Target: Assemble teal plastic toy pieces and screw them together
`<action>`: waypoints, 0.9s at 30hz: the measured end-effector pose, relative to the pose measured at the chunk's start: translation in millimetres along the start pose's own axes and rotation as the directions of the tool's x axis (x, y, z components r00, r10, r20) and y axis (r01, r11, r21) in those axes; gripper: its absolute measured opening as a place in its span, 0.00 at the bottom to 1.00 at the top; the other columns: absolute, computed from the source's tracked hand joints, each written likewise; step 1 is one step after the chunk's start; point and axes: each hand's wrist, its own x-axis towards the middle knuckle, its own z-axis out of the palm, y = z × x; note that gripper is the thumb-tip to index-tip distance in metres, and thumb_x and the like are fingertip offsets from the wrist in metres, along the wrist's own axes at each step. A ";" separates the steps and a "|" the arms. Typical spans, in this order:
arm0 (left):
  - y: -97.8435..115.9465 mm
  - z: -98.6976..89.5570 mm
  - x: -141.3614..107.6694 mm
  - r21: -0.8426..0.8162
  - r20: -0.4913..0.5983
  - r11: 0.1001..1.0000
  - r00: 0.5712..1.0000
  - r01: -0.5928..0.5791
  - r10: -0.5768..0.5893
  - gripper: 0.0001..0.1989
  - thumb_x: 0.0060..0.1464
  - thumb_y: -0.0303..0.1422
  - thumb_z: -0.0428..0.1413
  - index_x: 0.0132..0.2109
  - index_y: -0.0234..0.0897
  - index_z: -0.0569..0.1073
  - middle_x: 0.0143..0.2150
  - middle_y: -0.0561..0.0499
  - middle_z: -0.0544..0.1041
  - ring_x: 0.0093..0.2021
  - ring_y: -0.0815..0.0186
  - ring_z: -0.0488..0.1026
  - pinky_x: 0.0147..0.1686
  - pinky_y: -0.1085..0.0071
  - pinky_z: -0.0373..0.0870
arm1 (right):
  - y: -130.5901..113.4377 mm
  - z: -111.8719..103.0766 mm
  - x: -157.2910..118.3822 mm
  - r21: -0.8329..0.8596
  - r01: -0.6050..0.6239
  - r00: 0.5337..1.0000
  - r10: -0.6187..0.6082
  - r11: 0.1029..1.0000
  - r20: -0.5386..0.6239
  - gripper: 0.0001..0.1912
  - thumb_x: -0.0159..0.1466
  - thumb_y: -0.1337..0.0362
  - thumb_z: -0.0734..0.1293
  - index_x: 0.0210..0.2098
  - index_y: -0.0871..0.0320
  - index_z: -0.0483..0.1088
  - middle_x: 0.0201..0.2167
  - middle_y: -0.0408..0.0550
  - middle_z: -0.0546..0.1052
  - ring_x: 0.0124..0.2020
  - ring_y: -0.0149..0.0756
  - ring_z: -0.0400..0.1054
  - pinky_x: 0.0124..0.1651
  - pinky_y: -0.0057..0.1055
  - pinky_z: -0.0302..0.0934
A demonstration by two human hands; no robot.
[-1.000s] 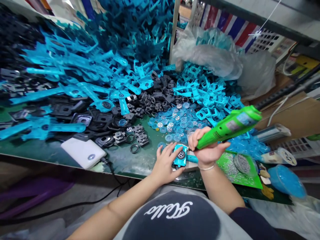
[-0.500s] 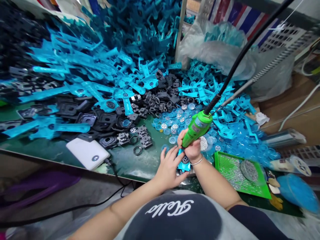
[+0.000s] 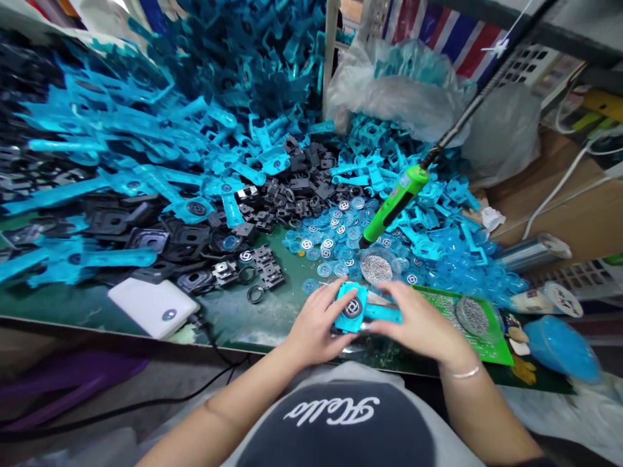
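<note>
A blue plastic part (image 3: 351,307) with a black round disc and white swirl lies near the table's front edge. My left hand (image 3: 318,323) has its fingers closed round this part. On the right, my right hand (image 3: 413,318) reaches over the part's blue arm (image 3: 384,313), thumb and fingers on either side of it; whether they press on it is unclear. The green electric screwdriver (image 3: 395,206) hangs tilted above the table from its cable, held by neither hand. Behind my hands is a round dish of small screws (image 3: 376,267).
Blue parts (image 3: 141,123) and black parts (image 3: 311,172) are heaped across the back and left. Clear discs (image 3: 335,230) lie in the middle. A green tray (image 3: 497,350) with screws is at right, a white power bank (image 3: 150,306) at left.
My right hand has let go of the green screwdriver, which now hangs higher and further right, and has come down to the blue part's right side. The view has shifted slightly right.
</note>
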 end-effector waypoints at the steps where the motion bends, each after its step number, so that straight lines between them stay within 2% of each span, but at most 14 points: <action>1: 2.1 -1.3 1.7 -0.084 -0.040 0.996 0.998 -0.043 0.040 0.36 0.59 0.44 0.60 0.71 0.43 0.62 0.72 0.33 0.63 0.71 0.43 0.62 0.65 0.44 0.62 | 3.1 6.0 -13.0 -0.008 0.017 0.998 -0.016 1.000 0.068 0.25 0.62 0.48 0.73 0.54 0.53 0.72 0.50 0.54 0.78 0.50 0.51 0.73 0.55 0.49 0.67; 2: 5.8 -1.2 4.4 -0.183 -0.095 0.982 0.995 -0.049 0.032 0.40 0.57 0.50 0.61 0.71 0.45 0.60 0.71 0.34 0.63 0.70 0.43 0.62 0.65 0.44 0.62 | 4.7 14.5 -22.7 0.028 0.036 0.995 -0.039 0.999 0.091 0.20 0.65 0.50 0.72 0.51 0.54 0.73 0.47 0.54 0.79 0.48 0.50 0.74 0.53 0.48 0.68; 4: 17.2 3.0 12.5 -0.426 -0.161 0.904 0.981 0.029 -0.107 0.55 0.47 0.65 0.59 0.74 0.45 0.54 0.71 0.34 0.64 0.69 0.40 0.64 0.64 0.44 0.63 | 3.9 34.1 -32.9 0.185 0.074 0.996 -0.083 0.980 0.043 0.16 0.68 0.52 0.69 0.49 0.56 0.74 0.45 0.55 0.81 0.46 0.49 0.76 0.51 0.45 0.69; 7: 36.5 10.4 27.8 -0.755 -0.052 0.640 0.961 0.140 -0.272 0.70 0.37 0.76 0.52 0.77 0.39 0.42 0.68 0.31 0.67 0.65 0.38 0.68 0.61 0.45 0.68 | -0.1 53.7 -31.7 0.399 0.106 0.993 -0.117 0.911 0.002 0.19 0.67 0.49 0.68 0.48 0.57 0.74 0.45 0.55 0.81 0.46 0.48 0.76 0.50 0.43 0.70; 9: 43.7 8.0 35.7 -0.849 0.047 0.502 0.969 0.166 -0.241 0.68 0.41 0.73 0.55 0.77 0.39 0.40 0.65 0.33 0.71 0.61 0.39 0.73 0.58 0.46 0.70 | 1.5 53.5 -26.6 0.428 0.120 0.988 -0.152 0.896 0.041 0.22 0.67 0.44 0.67 0.46 0.57 0.75 0.45 0.55 0.81 0.46 0.49 0.76 0.51 0.44 0.70; 10: 45.0 3.8 38.3 -0.860 0.070 0.479 0.970 0.177 -0.233 0.65 0.44 0.69 0.58 0.77 0.40 0.41 0.63 0.35 0.73 0.59 0.41 0.74 0.58 0.46 0.70 | 3.8 49.5 -23.8 0.436 0.128 0.988 -0.154 0.891 0.025 0.24 0.67 0.42 0.66 0.45 0.56 0.76 0.43 0.55 0.81 0.45 0.48 0.76 0.50 0.44 0.71; 12: 44.1 -8.5 40.6 -0.820 0.104 0.531 0.968 0.215 -0.230 0.60 0.46 0.62 0.64 0.77 0.42 0.47 0.63 0.37 0.73 0.59 0.42 0.74 0.59 0.47 0.70 | 8.6 36.9 -19.1 0.487 0.150 0.988 -0.111 0.860 -0.108 0.27 0.68 0.39 0.62 0.47 0.56 0.75 0.43 0.55 0.81 0.44 0.47 0.76 0.48 0.43 0.71; 15: 41.0 -26.0 41.2 -0.706 0.173 0.662 0.967 0.253 -0.185 0.58 0.43 0.62 0.66 0.74 0.43 0.56 0.68 0.37 0.68 0.65 0.39 0.68 0.63 0.47 0.66 | 5.5 17.2 -13.8 0.569 0.215 0.954 -0.047 0.794 -0.296 0.35 0.69 0.37 0.60 0.65 0.52 0.63 0.61 0.59 0.73 0.59 0.49 0.72 0.58 0.46 0.69; 17: 41.3 -30.1 42.9 -0.690 0.179 0.677 0.966 0.257 -0.184 0.56 0.45 0.66 0.61 0.74 0.43 0.57 0.71 0.37 0.65 0.68 0.38 0.64 0.65 0.46 0.64 | -5.0 11.7 -10.7 0.520 0.301 0.942 -0.165 0.799 -0.292 0.40 0.68 0.36 0.59 0.72 0.49 0.54 0.71 0.57 0.64 0.70 0.50 0.61 0.68 0.50 0.61; 19: 43.5 -27.1 46.1 -0.706 0.132 0.649 0.953 0.283 -0.272 0.48 0.53 0.64 0.56 0.72 0.42 0.60 0.71 0.39 0.65 0.70 0.40 0.62 0.67 0.47 0.61 | -16.7 14.9 -7.2 0.367 0.445 0.890 -0.357 0.817 -0.284 0.40 0.68 0.37 0.61 0.72 0.48 0.55 0.71 0.55 0.64 0.71 0.50 0.58 0.73 0.55 0.53; 21: 45.5 -19.1 49.0 -0.718 0.108 0.603 0.912 0.348 -0.397 0.40 0.59 0.59 0.55 0.69 0.41 0.66 0.71 0.42 0.66 0.71 0.43 0.60 0.70 0.48 0.56 | -24.4 24.7 -3.0 0.162 0.573 0.796 -0.499 0.803 -0.342 0.40 0.65 0.41 0.68 0.71 0.49 0.58 0.67 0.55 0.69 0.69 0.51 0.63 0.73 0.56 0.53; 23: 44.9 -10.1 47.9 -0.750 0.164 0.503 0.857 0.430 -0.489 0.34 0.60 0.56 0.56 0.64 0.39 0.72 0.69 0.43 0.70 0.71 0.45 0.61 0.71 0.49 0.54 | -26.6 36.3 1.2 0.037 0.601 0.728 -0.528 0.798 -0.436 0.45 0.60 0.44 0.74 0.70 0.52 0.59 0.62 0.58 0.75 0.64 0.52 0.69 0.70 0.54 0.59; 25: 42.3 -5.3 39.6 -0.789 0.230 0.371 0.797 0.489 -0.559 0.32 0.59 0.57 0.56 0.60 0.39 0.76 0.65 0.43 0.74 0.70 0.46 0.64 0.71 0.48 0.56 | -24.6 44.6 3.0 0.020 0.592 0.724 -0.521 0.805 -0.452 0.47 0.57 0.45 0.76 0.69 0.54 0.61 0.59 0.59 0.77 0.61 0.51 0.73 0.66 0.50 0.65; 27: 40.5 -8.4 23.7 -0.796 0.267 0.302 0.753 0.524 -0.601 0.30 0.59 0.56 0.56 0.58 0.40 0.78 0.62 0.45 0.78 0.68 0.46 0.66 0.70 0.48 0.59 | -18.9 46.5 -0.5 0.006 0.638 0.712 -0.587 0.770 -0.386 0.47 0.57 0.44 0.76 0.68 0.57 0.62 0.57 0.59 0.79 0.58 0.50 0.75 0.62 0.47 0.69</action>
